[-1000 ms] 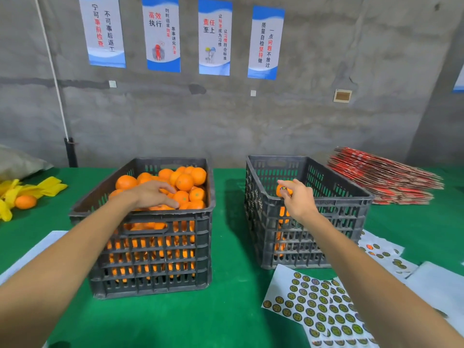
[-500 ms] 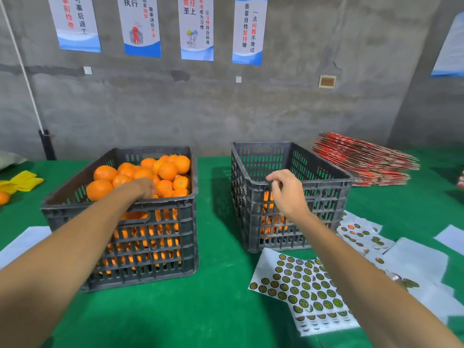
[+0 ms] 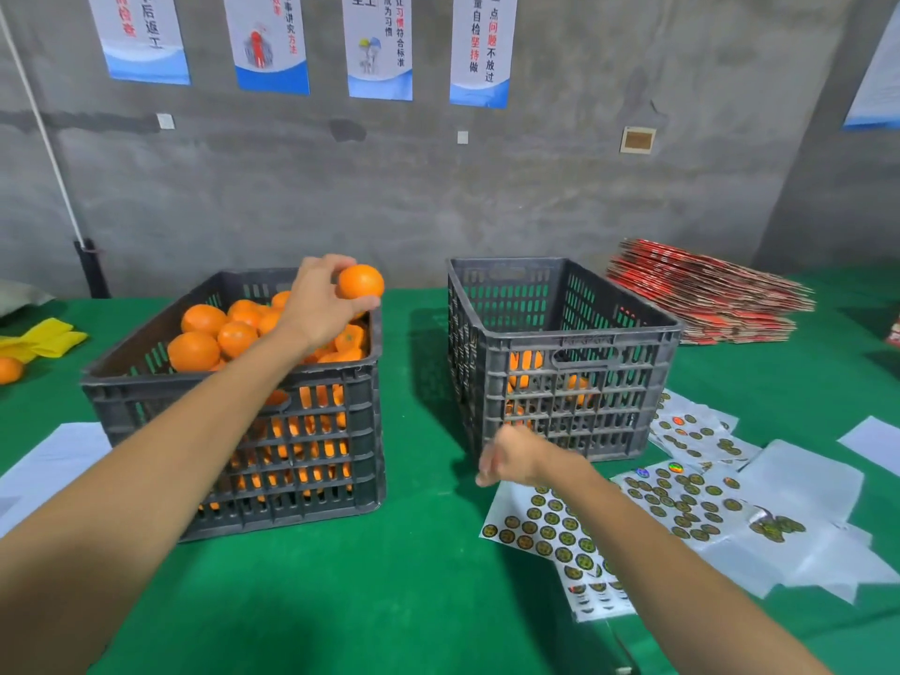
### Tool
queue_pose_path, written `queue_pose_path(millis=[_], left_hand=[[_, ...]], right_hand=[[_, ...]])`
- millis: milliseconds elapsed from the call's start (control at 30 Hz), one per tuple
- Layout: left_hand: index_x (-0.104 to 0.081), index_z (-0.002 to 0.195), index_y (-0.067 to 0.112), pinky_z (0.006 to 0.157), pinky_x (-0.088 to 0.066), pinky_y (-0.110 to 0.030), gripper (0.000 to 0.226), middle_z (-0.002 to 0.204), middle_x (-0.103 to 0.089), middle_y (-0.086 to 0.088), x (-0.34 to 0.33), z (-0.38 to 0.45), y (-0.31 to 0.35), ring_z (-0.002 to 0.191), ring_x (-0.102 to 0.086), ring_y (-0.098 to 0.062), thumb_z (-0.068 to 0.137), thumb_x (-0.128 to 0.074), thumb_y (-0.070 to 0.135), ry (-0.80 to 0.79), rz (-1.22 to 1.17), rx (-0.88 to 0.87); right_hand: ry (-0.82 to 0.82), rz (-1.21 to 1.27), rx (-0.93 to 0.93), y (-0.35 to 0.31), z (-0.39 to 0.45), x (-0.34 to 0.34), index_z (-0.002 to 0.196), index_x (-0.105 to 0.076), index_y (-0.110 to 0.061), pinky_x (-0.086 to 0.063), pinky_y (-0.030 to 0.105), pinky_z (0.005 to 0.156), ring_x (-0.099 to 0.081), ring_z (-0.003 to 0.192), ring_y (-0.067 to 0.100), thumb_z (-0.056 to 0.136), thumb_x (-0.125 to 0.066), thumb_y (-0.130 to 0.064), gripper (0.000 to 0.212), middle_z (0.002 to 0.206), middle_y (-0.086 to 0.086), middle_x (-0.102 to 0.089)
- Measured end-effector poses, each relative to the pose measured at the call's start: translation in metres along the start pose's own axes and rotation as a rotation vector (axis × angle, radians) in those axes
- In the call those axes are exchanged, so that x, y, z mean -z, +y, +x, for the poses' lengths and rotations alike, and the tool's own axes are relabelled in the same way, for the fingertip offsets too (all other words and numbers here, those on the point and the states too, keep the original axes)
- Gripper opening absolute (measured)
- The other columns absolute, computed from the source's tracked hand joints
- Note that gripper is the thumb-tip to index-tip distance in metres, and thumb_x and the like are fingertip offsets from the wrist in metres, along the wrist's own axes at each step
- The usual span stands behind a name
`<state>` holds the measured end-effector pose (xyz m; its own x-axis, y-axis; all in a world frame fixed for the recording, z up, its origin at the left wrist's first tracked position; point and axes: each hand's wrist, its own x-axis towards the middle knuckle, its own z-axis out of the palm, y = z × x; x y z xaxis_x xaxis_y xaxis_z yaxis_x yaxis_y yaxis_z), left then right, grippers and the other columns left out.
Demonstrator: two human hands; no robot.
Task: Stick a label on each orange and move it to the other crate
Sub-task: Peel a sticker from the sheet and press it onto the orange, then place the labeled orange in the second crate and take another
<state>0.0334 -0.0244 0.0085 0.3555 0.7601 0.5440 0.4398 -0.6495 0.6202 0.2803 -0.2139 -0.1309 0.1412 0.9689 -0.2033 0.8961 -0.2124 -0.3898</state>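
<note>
A left hand (image 3: pixel 319 311) grips an orange (image 3: pixel 361 282) above the full crate (image 3: pixel 234 406), while the right hand (image 3: pixel 518 457), fingers curled and blurred, its hold unclear, hovers over a label sheet (image 3: pixel 545 528) beside the second crate (image 3: pixel 560 353) on the green worktop (image 3: pixel 419 577).

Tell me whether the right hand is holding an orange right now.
No: the right hand hangs over the sticker sheet holding no fruit, while the left hand grips the orange above the full crate.
</note>
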Motion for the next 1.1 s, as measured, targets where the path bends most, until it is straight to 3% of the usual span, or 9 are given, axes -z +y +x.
queue_pose_path(millis=[67,200,333,433,600,800,933,1100], left_hand=[[-0.057,0.131,0.026,0.088,-0.048,-0.023,0.061,0.132,-0.053,-0.004,-0.009,-0.010,0.015,0.109,-0.060,-0.019,0.079,-0.089,0.029,-0.005,-0.122,-0.077],[-0.055,0.129,0.028,0.097,-0.053,-0.034,0.062,0.133,-0.058,0.000,-0.023,-0.026,0.027,0.117,-0.059,-0.016,0.079,-0.089,0.023,-0.087,-0.111,-0.262],[-0.052,0.131,0.030,0.093,-0.045,-0.016,0.061,0.134,-0.055,0.003,-0.034,-0.037,0.023,0.116,-0.056,-0.012,0.081,-0.088,0.027,-0.126,-0.084,-0.322],[-0.051,0.132,0.029,0.091,-0.043,-0.014,0.061,0.133,-0.055,0.004,-0.042,-0.042,0.016,0.118,-0.056,-0.013,0.082,-0.087,0.029,-0.127,-0.075,-0.319],[-0.051,0.131,0.031,0.092,-0.051,-0.036,0.059,0.128,-0.056,0.007,-0.046,-0.045,0.009,0.111,-0.056,-0.015,0.083,-0.085,0.035,-0.084,-0.071,-0.272],[-0.049,0.133,0.029,0.086,-0.052,-0.037,0.060,0.128,-0.057,0.005,-0.042,-0.039,0.009,0.106,-0.061,-0.019,0.085,-0.081,0.045,-0.059,-0.108,-0.113],[-0.048,0.139,0.025,0.087,-0.052,-0.036,0.063,0.131,-0.058,0.002,-0.035,-0.034,0.004,0.107,-0.062,-0.020,0.087,-0.079,0.044,-0.069,-0.106,-0.039],[-0.048,0.139,0.025,0.087,-0.052,-0.035,0.062,0.126,-0.052,0.010,-0.035,-0.038,0.001,0.108,-0.061,-0.018,0.088,-0.079,0.043,-0.045,-0.115,-0.028]], right_hand=[[-0.083,-0.001,-0.061,0.005,-0.005,-0.019,0.110,-0.077,-0.011,-0.055,0.038,0.098,-0.068,0.106,0.024,0.086,-0.083,-0.027,0.030,0.115,0.006,-0.074],[-0.129,-0.133,-0.104,0.010,-0.011,-0.045,0.114,-0.074,-0.013,-0.054,0.037,0.094,-0.066,0.108,0.028,0.084,-0.084,-0.030,0.036,0.121,0.009,-0.070],[-0.083,-0.119,-0.124,0.012,-0.016,-0.051,0.113,-0.075,-0.009,-0.056,0.038,0.094,-0.068,0.105,0.030,0.085,-0.082,-0.028,0.034,0.114,0.013,-0.073],[-0.047,-0.104,-0.138,0.011,-0.020,-0.059,0.108,-0.076,-0.007,-0.058,0.036,0.088,-0.070,0.098,0.030,0.087,-0.078,-0.026,0.028,0.108,0.016,-0.075],[-0.014,-0.030,-0.176,0.014,-0.021,-0.065,0.113,-0.073,-0.005,-0.056,0.035,0.090,-0.068,0.102,0.031,0.089,-0.077,-0.023,0.031,0.116,0.016,-0.071],[-0.083,0.067,-0.219,0.018,-0.018,-0.062,0.116,-0.076,-0.010,-0.056,0.040,0.097,-0.068,0.105,0.029,0.086,-0.081,-0.026,0.034,0.118,0.011,-0.072],[-0.118,0.077,-0.220,0.019,-0.016,-0.057,0.109,-0.077,-0.012,-0.055,0.036,0.090,-0.068,0.099,0.026,0.082,-0.085,-0.032,0.035,0.109,0.007,-0.074],[-0.123,0.042,-0.225,0.014,-0.015,-0.055,0.111,-0.077,-0.009,-0.055,0.041,0.096,-0.068,0.103,0.029,0.083,-0.085,-0.031,0.037,0.113,0.009,-0.074]])
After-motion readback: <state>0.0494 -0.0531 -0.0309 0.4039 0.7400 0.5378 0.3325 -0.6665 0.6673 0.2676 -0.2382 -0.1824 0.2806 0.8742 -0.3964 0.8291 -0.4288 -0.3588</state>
